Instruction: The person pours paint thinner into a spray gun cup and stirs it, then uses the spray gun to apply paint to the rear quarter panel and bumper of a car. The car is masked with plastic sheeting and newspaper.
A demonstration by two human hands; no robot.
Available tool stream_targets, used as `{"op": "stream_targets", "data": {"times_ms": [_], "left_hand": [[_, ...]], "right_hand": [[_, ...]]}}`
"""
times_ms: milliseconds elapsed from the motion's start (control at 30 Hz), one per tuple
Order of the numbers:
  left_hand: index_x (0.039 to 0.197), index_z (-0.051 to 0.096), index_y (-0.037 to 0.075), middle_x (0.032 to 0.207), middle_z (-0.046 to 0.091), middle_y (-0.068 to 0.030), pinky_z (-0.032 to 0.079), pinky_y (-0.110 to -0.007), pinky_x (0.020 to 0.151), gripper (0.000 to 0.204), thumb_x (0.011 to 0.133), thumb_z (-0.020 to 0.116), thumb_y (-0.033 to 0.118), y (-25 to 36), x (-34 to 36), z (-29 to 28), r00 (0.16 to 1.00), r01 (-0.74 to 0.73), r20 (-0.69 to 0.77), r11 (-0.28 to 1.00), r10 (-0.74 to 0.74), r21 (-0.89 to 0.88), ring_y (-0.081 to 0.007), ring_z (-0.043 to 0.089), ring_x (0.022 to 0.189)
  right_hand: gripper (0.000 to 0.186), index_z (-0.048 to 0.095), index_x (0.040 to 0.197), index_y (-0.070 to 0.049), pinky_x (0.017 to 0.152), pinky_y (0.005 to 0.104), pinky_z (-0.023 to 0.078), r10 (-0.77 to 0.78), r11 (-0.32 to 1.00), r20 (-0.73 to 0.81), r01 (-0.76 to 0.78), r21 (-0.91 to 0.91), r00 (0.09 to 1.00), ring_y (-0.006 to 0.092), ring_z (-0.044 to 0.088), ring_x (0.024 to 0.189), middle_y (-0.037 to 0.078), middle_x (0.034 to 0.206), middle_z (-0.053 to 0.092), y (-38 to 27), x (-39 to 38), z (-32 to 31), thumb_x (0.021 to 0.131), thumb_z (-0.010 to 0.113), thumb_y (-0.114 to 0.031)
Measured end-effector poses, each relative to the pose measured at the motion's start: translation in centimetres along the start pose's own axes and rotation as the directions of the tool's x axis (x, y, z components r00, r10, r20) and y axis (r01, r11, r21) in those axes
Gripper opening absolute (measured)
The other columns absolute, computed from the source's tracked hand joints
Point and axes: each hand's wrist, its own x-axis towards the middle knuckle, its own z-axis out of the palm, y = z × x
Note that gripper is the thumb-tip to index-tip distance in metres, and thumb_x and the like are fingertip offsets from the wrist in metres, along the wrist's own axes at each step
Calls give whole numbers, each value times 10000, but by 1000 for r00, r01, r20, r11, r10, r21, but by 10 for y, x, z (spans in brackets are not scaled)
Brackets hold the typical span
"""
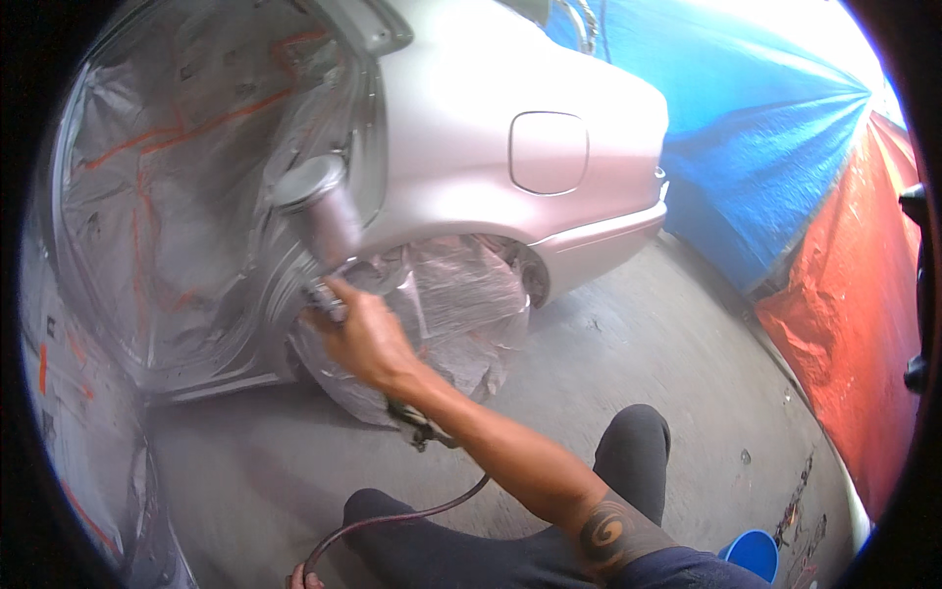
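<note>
In my right hand (365,339) is a paint spray gun (332,216), my fingers wrapped round its handle. Its cup is on top, tilted and slightly blurred. The gun is in front of the silver car's rear door opening (196,187), just ahead of the rear wheel. At the lower edge, the fingers of my left hand (304,578) are closed round a dark red air hose (392,518), which runs up beneath my right forearm. Plastic sheeting (461,304) covers the rear wheel. The pale rear quarter panel (451,147) has a closed fuel flap (549,152).
Masking plastic with orange tape fills the door opening, and more masking sheet (83,432) lies at the far left. Blue (736,128) and orange (854,294) tarps hang at the right. A blue bucket (754,555) stands on the concrete floor (628,334) near my knee (633,461).
</note>
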Motion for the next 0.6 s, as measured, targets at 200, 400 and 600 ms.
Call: {"op": "stream_targets", "data": {"times_ms": [200,400,600], "left_hand": [[1222,733,-49,976,748,-160,558,-364,734,288,1071,660,185,6,23,32,991,-46,122,999,49,-24,-239,686,811],[1232,728,-49,996,752,-185,581,-369,757,316,1067,673,215,28,45,73,941,-127,303,988,149,-92,-250,715,839],[1240,718,-35,1043,738,-235,581,-412,819,306,1050,685,202,62,69,131,849,-322,412,942,331,-94,-361,714,902]], "right_hand": [[361,684,1323,14,716,386,583,61,998,-458,-56,25,887,215,704,791,136,985,766,71,-52,-137,1014,721,-170],[224,705,1051,-10,540,310,555,227,972,-800,-81,220,556,139,663,706,48,830,683,158,-111,-246,1043,712,-234],[284,694,1164,-6,634,340,606,366,923,-880,3,385,303,195,726,882,101,965,737,237,-147,-317,1042,717,-262]]}}
